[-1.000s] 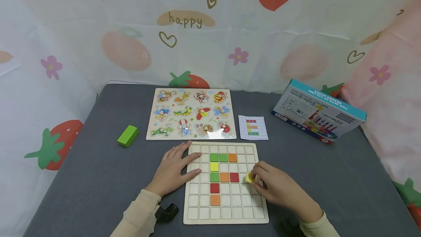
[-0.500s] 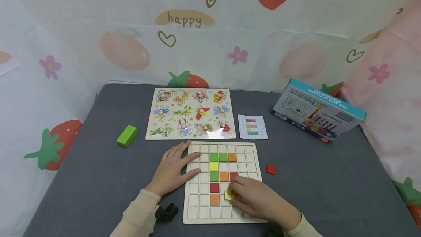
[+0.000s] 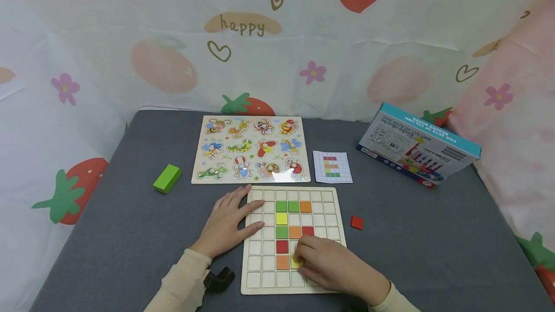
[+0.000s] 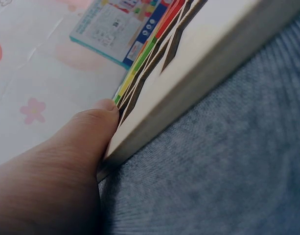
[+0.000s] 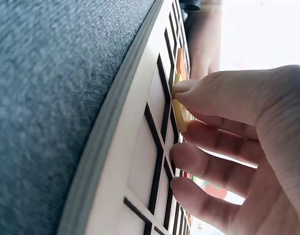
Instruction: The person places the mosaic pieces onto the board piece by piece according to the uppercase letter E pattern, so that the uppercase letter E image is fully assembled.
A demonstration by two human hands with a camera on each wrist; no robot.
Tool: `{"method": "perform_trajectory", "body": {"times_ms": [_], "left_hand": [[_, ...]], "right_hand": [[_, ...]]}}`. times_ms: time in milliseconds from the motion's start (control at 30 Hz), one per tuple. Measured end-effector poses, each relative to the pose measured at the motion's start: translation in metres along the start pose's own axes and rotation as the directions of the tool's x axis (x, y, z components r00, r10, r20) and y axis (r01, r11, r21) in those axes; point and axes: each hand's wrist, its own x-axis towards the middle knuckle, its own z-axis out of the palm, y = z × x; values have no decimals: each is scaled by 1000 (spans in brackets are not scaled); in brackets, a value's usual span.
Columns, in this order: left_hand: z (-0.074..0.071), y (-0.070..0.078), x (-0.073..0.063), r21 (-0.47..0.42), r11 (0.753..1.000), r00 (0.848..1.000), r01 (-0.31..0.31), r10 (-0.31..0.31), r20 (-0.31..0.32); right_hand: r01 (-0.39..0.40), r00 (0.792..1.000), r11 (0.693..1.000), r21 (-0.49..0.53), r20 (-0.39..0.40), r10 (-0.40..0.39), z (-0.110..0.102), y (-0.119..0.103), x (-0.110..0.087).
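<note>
A pale wooden grid board holds green, yellow, orange and red square tiles that form part of a letter-like shape. My left hand rests with spread fingers on the board's left edge; its thumb touches that edge in the left wrist view. Between thumb and fingertips, my right hand pinches a yellow tile at the cell just right of the lowest orange tile. In the right wrist view the yellow tile looks slightly raised; whether it sits fully in the cell I cannot tell.
A loose red tile lies right of the board. Behind stand an insect picture board, a small pattern card and a blue-and-white box. A green block lies at the left on the grey tabletop.
My right hand has carried the yellow tile from the board's right side leftward and down to the cell beside the lowest orange tile. This uncovered the red tile. My left hand stays put.
</note>
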Motion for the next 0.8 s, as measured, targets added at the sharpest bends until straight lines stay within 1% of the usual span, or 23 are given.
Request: {"method": "perform_trajectory", "body": {"times_ms": [200,433,667,800], "left_hand": [[1,-1,0,7,1000,1000,0,0,4],[0,-1,-1,8,1000,1000,4,-4,6],[-1,0,-1,-3,1000,1000,-2,2,3],[0,0,-1,-7,1000,1000,-3,3,1]], "right_hand": [[27,999,1000,-9,-18,-27,2,-1,1],[11,1000,1000,-10,-2,-11,3,-1,2],[29,1000,1000,-2,7,-29,4,-1,3],[15,1000,1000,-10,13,-15,3,-2,3]]}}
